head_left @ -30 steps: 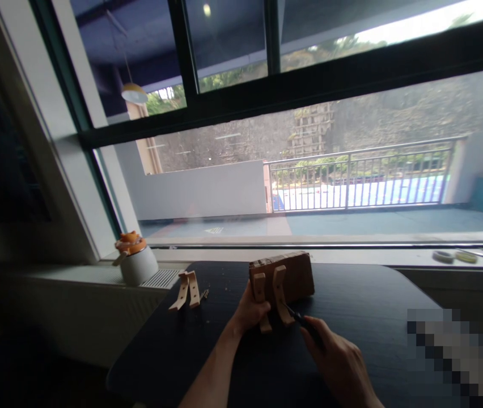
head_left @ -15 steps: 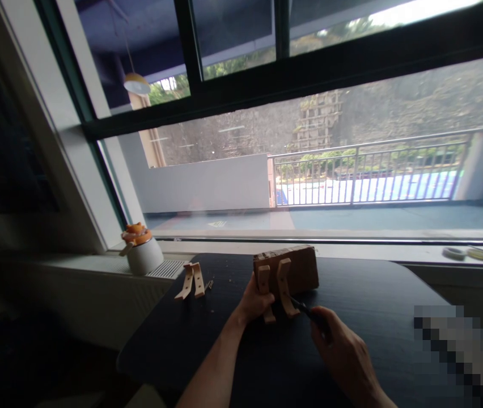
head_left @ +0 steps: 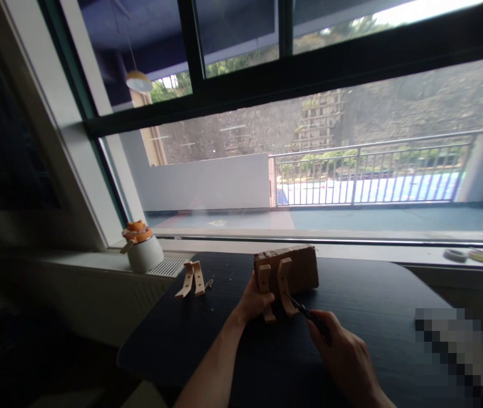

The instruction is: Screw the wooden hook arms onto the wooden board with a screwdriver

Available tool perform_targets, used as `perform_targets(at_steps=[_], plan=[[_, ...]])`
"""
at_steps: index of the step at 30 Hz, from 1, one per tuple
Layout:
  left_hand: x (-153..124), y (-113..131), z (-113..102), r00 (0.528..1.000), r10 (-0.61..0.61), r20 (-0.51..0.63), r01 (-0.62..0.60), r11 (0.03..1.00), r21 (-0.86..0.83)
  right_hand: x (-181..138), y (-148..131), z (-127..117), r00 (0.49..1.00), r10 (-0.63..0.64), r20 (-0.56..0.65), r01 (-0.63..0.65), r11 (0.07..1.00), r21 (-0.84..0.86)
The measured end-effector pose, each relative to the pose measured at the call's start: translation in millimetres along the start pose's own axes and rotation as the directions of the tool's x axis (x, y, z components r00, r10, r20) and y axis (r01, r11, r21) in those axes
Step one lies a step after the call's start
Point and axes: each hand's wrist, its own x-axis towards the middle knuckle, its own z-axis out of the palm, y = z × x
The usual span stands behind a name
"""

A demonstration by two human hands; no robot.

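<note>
A brown box-shaped block, perhaps cardboard or wood, stands tilted on the dark table. Two curved wooden pieces with holes lie against its near face: a left wooden piece and a right wooden piece. My left hand grips the block's left end, its thumb pressed over the left piece. In my right hand is a screwdriver with a dark handle. The tool's tip meets the lower part of the right piece; the screw there is too small to make out.
Two more wooden pieces lie at the table's left, beside several small screws. A pale pot with an orange top stands on the sill. Rolls of tape rest on the right sill. The dark table ends below the window.
My right hand has shifted very slightly left and its grip on the screwdriver has turned a little. The block and my left hand stay in place.
</note>
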Motion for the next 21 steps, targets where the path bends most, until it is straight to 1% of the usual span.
perform_targets(at_steps=[6, 21], plan=[[2.0, -6.6, -1.1, 0.998, 0.056, -0.004, -0.055, 0.998, 0.015, 0.5, 1.0, -3.0, 0.999, 0.034, 0.031, -0.032, 0.999, -0.038], [1.7, -3.1, -0.6, 0.999, 0.045, 0.016, -0.045, 0.999, -0.005, 1.0, 2.8, -2.9, 0.992, 0.081, 0.095, -0.073, 0.994, -0.086]])
